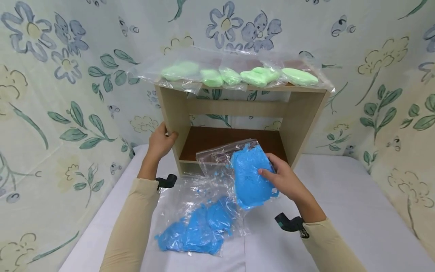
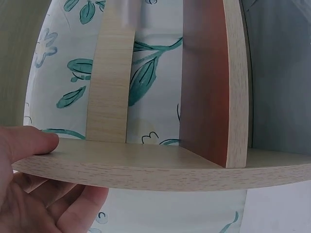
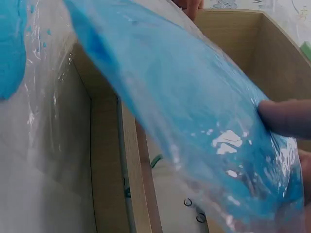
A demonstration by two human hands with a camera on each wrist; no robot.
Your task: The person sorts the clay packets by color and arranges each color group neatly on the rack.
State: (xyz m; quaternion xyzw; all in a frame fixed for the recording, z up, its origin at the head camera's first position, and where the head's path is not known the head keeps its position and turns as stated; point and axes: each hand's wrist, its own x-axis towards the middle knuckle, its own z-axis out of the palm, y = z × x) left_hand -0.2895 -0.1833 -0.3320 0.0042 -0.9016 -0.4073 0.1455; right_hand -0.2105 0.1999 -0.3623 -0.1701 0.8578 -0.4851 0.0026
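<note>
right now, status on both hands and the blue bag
Left hand grips shelf unit side panel. Right hand holds blue putty bag before lower shelf. Nothing blocking.

Blue and green putty, pale wood, flowered cloth

Clear bags (image 1: 249, 175) hold bright blue putty; those on the light-wood shelf (image 1: 171, 109) hold mint-green lumps (image 1: 258, 75). Its inner board (image 1: 217, 141) is reddish brown. The backdrop (image 1: 68, 94) is cream with grey-blue flowers and teal leaves; sleeves (image 1: 130, 226) are beige.

Bright even diffuse light, soft shadows, fisheye bending at edges (wrist views strongest), glare on clear plastic bag of blue putty (image 3: 204, 141), close-up blur.
</note>
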